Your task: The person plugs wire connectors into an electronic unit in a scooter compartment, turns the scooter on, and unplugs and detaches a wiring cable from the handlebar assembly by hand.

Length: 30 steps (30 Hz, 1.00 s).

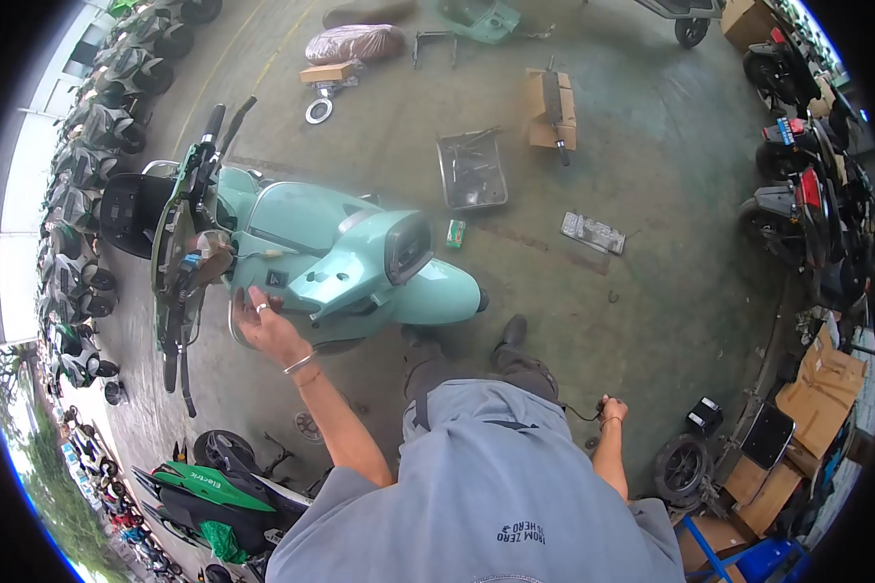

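Note:
A mint-green scooter (306,223) stands at left, its front fender (442,291) toward my feet. Its headlight housing (374,262) sits on the front body, and the handlebar area behind is exposed, with wires and a bundle (204,255) showing. My left hand (272,327), wearing a ring and a bracelet, reaches to the edge of the scooter's front panel beside a small dark square (276,280). Its fingers are apart, with nothing visible between them. Low at my right side, my right hand (612,409) is closed around a thin black cable (583,416) that trails toward my leg.
On the floor ahead lie a tray of tools (472,173), a small green box (456,233), a metallic plate-like part (593,233) and a cardboard box (552,109). Parked scooters (87,209) line the left. A loose wheel (683,466) and cardboard (822,389) lie at right; a green-and-black scooter (214,491) stands behind-left.

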Each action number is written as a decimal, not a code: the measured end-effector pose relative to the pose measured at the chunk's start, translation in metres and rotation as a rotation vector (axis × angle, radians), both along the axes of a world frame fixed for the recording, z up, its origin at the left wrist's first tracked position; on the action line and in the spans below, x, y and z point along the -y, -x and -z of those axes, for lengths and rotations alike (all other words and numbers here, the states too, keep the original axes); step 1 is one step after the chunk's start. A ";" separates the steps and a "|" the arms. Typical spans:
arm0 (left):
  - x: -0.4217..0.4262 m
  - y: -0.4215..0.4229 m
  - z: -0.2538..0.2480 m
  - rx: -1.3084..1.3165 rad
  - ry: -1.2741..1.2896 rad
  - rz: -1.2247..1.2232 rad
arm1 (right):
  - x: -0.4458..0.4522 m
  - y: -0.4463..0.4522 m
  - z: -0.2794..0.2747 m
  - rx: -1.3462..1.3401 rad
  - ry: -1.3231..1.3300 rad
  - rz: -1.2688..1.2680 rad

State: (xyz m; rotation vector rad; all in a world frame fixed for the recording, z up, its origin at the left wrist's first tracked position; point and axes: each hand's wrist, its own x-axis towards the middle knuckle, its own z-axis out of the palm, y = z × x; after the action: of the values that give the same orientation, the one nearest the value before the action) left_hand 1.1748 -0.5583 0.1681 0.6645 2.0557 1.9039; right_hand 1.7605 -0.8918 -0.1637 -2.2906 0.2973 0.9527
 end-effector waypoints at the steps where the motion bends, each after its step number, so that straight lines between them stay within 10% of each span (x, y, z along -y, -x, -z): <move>1: -0.006 -0.022 0.003 -0.022 -0.021 0.043 | 0.013 -0.011 -0.009 0.002 0.004 -0.027; 7: -0.042 -0.141 -0.004 -0.026 0.023 0.369 | 0.013 -0.062 0.005 -0.088 -0.046 0.026; 22: -0.144 -0.261 0.052 -0.102 0.445 0.946 | -0.496 0.034 -0.014 -0.047 -0.580 -0.525; 30: -0.238 -0.188 0.032 -0.063 0.493 0.592 | -0.704 0.090 -0.028 -0.274 -0.554 -0.692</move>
State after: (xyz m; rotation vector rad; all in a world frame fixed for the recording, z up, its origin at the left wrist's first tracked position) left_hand 1.3630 -0.3205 0.1359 1.0528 1.9517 1.0197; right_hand 1.6705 -0.1879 -0.1352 -1.7452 -0.6237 1.4663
